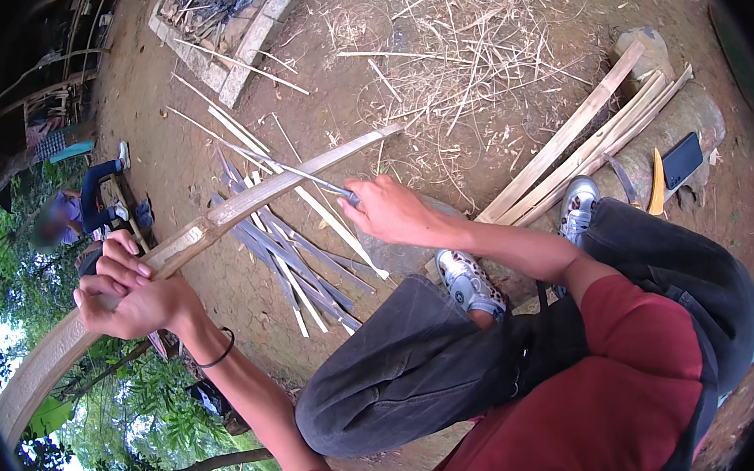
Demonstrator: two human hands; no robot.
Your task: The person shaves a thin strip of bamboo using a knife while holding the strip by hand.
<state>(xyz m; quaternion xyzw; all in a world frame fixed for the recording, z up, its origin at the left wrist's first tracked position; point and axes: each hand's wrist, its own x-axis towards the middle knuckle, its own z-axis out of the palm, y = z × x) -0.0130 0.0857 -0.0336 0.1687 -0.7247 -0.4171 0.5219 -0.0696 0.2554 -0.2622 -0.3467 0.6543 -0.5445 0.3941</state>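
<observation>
A long, pale split of bamboo (259,194) with a knobby node runs slantwise from the lower left up toward the middle. My left hand (143,298) is closed around it below the node, palm turned up. In my right hand (390,212) is the handle of a knife, gripped in a closed fist. Its slim blade (315,182) points up and left and crosses the bamboo split's upper part; whether the edge bites into it I cannot tell. Dark and pale bamboo strips (294,251) lie in a loose pile on the ground beneath.
Thin shavings (486,41) litter the dirt beyond. On the right, bamboo slats (591,143) lean over a log (703,108), near a curved blade (623,182), an orange sheath-like piece (656,182) and a phone (683,160). A brick-edged fire pit (260,45) is at the top. Another person (82,205) sits far left.
</observation>
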